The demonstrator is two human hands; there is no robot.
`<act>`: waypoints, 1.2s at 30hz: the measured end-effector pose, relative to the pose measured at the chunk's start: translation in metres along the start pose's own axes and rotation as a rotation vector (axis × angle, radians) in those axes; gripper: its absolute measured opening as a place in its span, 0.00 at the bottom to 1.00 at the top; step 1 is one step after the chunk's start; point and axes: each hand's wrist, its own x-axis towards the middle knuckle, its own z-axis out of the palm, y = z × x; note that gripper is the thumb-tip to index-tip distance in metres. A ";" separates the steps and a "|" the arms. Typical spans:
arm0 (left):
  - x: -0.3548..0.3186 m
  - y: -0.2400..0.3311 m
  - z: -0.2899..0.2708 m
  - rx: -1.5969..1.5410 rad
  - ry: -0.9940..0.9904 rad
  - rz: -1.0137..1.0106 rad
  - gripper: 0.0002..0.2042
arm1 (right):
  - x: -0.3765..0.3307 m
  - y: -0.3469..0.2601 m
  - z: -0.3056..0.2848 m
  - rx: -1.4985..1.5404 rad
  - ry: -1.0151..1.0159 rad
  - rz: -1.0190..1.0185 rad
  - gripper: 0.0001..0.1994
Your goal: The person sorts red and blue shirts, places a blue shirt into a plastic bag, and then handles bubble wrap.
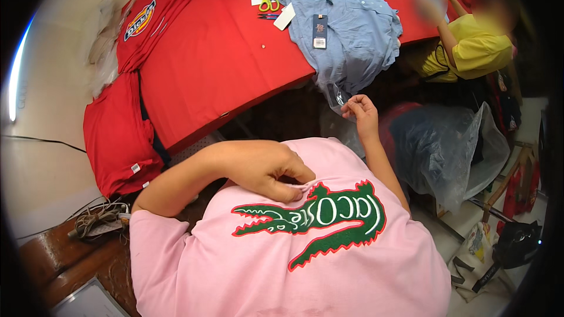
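Pink shirt (pixel 305 258) pinched, hands (pixel 267 170) near table edge (pixel 235 111)

Red table (pixel 205 76): blue shirt (pixel 346 23), scissors (pixel 268 1), folded red garments (pixel 150 20).

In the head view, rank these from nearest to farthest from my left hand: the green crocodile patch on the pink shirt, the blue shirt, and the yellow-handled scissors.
From the left hand:
1. Green crocodile patch, just below and right of the fingers, on the pink shirt.
2. Blue shirt, up and to the right, draped over the red table's edge.
3. Yellow-handled scissors, farthest, at the table's far side.
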 end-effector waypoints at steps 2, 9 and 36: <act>0.000 0.004 -0.019 0.116 -0.057 -0.017 0.21 | -0.001 0.003 -0.002 -0.005 0.021 0.031 0.03; -0.031 -0.086 -0.108 -0.055 0.906 0.021 0.15 | 0.002 -0.002 0.015 -0.049 -0.068 -0.010 0.04; 0.008 -0.008 -0.066 -0.125 0.305 0.207 0.25 | 0.012 0.023 -0.004 -0.045 -0.104 0.082 0.04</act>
